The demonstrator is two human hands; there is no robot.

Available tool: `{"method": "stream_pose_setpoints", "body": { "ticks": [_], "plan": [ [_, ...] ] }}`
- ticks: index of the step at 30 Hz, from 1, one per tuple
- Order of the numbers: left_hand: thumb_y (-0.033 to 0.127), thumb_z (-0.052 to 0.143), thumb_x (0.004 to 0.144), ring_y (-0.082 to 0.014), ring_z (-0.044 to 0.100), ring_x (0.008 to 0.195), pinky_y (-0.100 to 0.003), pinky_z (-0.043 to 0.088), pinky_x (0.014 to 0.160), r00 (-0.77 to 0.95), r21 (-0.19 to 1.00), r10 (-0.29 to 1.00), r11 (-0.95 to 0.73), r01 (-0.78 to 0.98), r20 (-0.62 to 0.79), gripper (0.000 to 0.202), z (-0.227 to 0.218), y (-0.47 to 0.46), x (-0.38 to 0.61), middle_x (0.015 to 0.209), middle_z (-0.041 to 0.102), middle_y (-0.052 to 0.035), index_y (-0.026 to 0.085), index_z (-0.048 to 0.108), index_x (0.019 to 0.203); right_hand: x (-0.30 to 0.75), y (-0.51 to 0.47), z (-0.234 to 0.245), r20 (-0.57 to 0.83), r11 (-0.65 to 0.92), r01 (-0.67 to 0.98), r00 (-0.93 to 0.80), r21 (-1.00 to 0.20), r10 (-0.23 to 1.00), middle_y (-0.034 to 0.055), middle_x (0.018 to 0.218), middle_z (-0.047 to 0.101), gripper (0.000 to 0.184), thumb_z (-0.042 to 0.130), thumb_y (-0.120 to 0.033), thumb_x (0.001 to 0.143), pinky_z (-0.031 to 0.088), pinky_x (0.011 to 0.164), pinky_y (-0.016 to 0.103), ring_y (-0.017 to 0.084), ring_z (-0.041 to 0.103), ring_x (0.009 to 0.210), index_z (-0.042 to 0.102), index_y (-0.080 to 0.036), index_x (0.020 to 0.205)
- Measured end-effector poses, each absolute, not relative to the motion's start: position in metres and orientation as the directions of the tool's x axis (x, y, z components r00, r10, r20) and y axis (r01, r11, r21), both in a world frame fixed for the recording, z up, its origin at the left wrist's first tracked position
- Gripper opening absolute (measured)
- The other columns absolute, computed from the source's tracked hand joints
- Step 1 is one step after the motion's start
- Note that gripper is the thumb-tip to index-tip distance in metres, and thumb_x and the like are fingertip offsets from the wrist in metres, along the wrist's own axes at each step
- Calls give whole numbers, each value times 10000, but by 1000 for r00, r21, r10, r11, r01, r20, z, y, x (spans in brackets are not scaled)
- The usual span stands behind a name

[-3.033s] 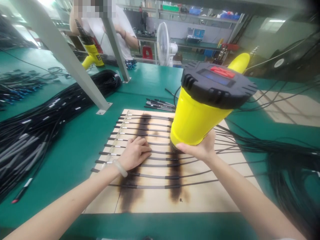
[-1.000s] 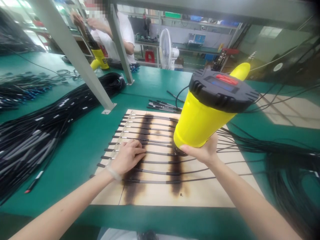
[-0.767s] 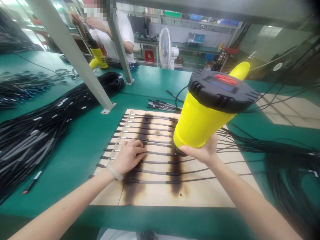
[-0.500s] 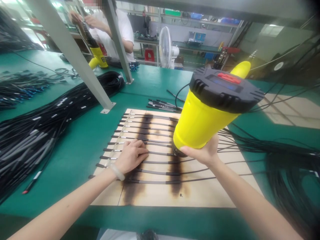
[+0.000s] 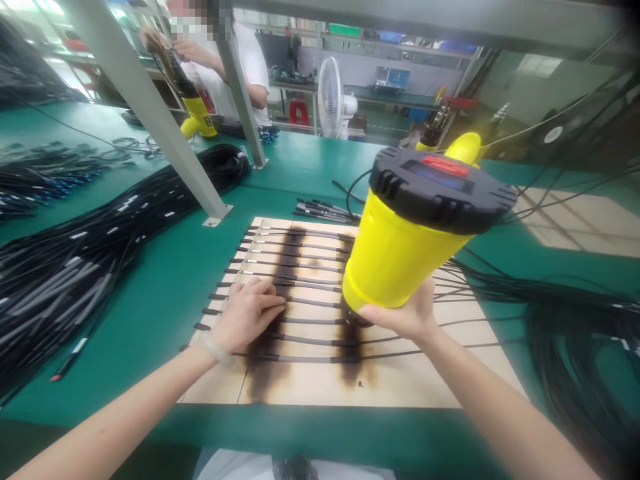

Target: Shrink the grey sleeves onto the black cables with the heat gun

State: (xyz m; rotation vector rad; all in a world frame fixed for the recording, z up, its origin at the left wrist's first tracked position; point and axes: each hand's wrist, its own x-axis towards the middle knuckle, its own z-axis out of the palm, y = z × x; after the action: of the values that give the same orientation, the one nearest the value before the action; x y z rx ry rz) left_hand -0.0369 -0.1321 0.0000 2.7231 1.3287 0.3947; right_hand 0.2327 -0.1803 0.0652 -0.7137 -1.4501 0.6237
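My right hand (image 5: 407, 313) grips a yellow heat gun (image 5: 400, 253) with a black ribbed end cap. Its dark nozzle points down over the scorched strip on the right part of a pale wooden board (image 5: 415, 387). Black cables with grey sleeves lie side by side across the board. My left hand (image 5: 250, 310), with a pale bangle at the wrist, has its fingers closed at a cable (image 5: 310, 303) near the left scorched strip. The fingertips pinch together there, partly hiding the cable.
A thick bundle of black cables (image 5: 100, 233) lies on the green table (image 5: 300, 157) to the left. Coiled cables (image 5: 590, 360) lie at right. A grey metal post (image 5: 160, 127) stands at left. Across the table a person (image 5: 247, 60) works near another yellow heat gun (image 5: 200, 117).
My left hand has slid a little to the left along the cables. The heat gun in my right hand has shifted slightly left and toward me.
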Motion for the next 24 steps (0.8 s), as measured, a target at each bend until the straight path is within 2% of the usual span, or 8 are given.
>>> {"method": "stream_pose_setpoints", "body": {
  "ticks": [4, 8, 15, 24],
  "plan": [
    [344, 497, 851, -163, 483, 822, -325, 276, 722, 573, 224, 799, -601, 767, 183, 217, -2, -139, -41, 823, 564, -16, 261, 696, 823, 243, -181, 64, 663, 662, 33, 62, -749, 746, 2, 750, 659, 458, 771, -176, 552, 561, 561, 290, 185, 638, 628, 520, -208, 933],
    [351, 484, 860, -164, 480, 826, -330, 269, 725, 583, 242, 796, -605, 758, 164, 229, -3, -144, -35, 836, 566, -18, 269, 696, 833, 246, -180, 61, 648, 635, 133, 121, -761, 752, 21, 786, 657, 471, 801, -223, 510, 566, 565, 307, 202, 640, 668, 559, -193, 913],
    [355, 475, 865, -167, 483, 840, -346, 268, 758, 593, 259, 791, -611, 748, 151, 241, -3, -146, -29, 858, 569, -24, 263, 696, 835, 243, -180, 63, 645, 632, 126, 135, -764, 753, 21, 752, 655, 411, 785, -261, 532, 560, 538, 302, 192, 632, 632, 574, -191, 877],
    [352, 478, 866, -169, 483, 840, -342, 272, 755, 599, 270, 790, -609, 746, 129, 232, -5, -145, -28, 861, 567, -22, 267, 692, 838, 242, -180, 64, 643, 635, 104, 116, -765, 757, 19, 772, 653, 449, 794, -241, 513, 557, 567, 306, 189, 631, 657, 577, -201, 905]
  ]
}}
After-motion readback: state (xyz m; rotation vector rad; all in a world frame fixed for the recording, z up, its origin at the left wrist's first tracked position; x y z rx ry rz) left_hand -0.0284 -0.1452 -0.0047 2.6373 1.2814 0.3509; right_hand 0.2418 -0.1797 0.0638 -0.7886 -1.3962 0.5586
